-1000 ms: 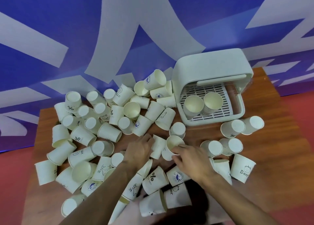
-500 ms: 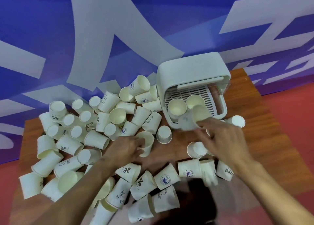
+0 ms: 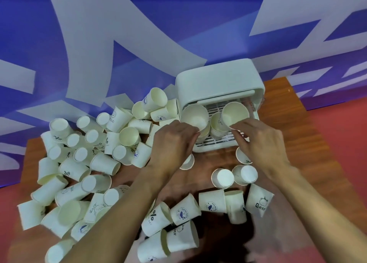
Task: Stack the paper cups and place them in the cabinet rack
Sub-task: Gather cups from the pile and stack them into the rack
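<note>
The cabinet rack [image 3: 216, 82] sits far right on the table [image 3: 317, 143], close to the far edge. Loose paper cups [image 3: 99, 163] crowd the left and near sides; bare wood shows in front of the rack. The left hand [image 3: 174, 141] grips a cup [image 3: 194, 117] at the rack's mouth. The right hand [image 3: 262, 141] pinches a second cup [image 3: 235, 114] above the stack [image 3: 215, 128] inside.

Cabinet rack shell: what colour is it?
The cabinet rack is white; head view shows it best.
</note>
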Action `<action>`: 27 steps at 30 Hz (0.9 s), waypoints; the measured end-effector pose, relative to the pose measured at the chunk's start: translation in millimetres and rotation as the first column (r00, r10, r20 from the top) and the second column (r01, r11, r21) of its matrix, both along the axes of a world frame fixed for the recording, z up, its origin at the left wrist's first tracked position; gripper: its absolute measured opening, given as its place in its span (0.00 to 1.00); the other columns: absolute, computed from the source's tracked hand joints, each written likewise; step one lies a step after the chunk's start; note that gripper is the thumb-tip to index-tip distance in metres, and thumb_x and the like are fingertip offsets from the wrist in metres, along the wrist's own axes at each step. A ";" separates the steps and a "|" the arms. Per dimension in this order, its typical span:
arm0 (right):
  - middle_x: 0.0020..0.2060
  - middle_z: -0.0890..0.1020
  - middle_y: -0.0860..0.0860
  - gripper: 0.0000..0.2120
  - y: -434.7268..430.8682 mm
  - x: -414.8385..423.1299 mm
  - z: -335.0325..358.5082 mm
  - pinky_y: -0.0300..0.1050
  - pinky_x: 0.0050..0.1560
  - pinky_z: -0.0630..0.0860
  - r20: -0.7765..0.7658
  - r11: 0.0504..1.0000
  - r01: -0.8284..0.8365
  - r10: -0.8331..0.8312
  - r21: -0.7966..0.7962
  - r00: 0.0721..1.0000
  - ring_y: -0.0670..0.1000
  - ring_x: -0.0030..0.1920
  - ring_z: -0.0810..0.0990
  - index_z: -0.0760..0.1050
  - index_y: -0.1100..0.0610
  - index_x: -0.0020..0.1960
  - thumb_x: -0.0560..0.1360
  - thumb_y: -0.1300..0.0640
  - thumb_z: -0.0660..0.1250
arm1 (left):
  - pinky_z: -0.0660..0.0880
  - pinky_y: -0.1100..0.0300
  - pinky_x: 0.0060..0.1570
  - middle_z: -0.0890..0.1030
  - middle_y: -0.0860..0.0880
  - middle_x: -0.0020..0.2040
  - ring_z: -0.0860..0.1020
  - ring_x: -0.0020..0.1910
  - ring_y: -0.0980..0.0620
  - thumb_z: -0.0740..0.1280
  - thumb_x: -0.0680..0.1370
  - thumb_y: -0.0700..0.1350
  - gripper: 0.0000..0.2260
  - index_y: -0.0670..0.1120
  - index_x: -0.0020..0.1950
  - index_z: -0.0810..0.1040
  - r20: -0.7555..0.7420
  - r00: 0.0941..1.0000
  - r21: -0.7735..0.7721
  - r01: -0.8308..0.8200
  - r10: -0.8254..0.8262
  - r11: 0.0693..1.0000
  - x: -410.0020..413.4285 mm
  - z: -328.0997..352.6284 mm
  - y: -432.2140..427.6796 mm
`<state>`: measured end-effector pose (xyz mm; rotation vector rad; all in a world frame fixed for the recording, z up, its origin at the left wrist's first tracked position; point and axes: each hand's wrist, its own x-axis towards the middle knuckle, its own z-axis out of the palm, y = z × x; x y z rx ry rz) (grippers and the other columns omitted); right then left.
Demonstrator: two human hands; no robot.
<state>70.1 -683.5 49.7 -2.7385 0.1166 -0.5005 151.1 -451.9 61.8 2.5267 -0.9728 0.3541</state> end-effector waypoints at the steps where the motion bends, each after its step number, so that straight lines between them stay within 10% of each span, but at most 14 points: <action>1: 0.45 0.84 0.45 0.04 -2.0 1.6 -3.9 0.40 0.28 0.71 0.007 1.000 -0.012 0.012 -0.003 1.000 0.48 0.42 0.82 0.84 0.50 0.51 0.77 0.55 0.71 | 0.72 0.52 0.31 0.81 0.52 0.36 0.76 0.36 0.48 0.67 0.79 0.49 0.08 0.49 0.43 0.82 0.012 1.000 0.036 -0.008 0.008 0.999 0.4 -4.9 -5.2; 14: 0.45 0.82 0.53 0.09 -19.5 35.5 -57.6 0.54 0.38 0.81 -0.285 0.965 -0.247 0.263 0.092 0.922 0.58 0.46 0.81 0.82 0.57 0.52 0.79 0.54 0.66 | 0.70 0.57 0.27 0.79 0.50 0.34 0.77 0.37 0.48 0.61 0.79 0.53 0.16 0.49 0.39 0.82 -0.207 0.977 0.274 0.007 0.051 0.962 15.9 -64.3 -37.7; 27: 0.48 0.81 0.49 0.12 -11.2 59.1 -67.0 0.50 0.44 0.75 -0.443 0.958 -0.124 0.233 0.260 0.866 0.55 0.47 0.80 0.82 0.51 0.53 0.82 0.49 0.62 | 0.74 0.51 0.37 0.79 0.46 0.40 0.75 0.43 0.47 0.65 0.80 0.49 0.12 0.43 0.43 0.82 -0.455 0.873 0.209 -0.085 0.173 0.974 19.8 -73.2 -48.8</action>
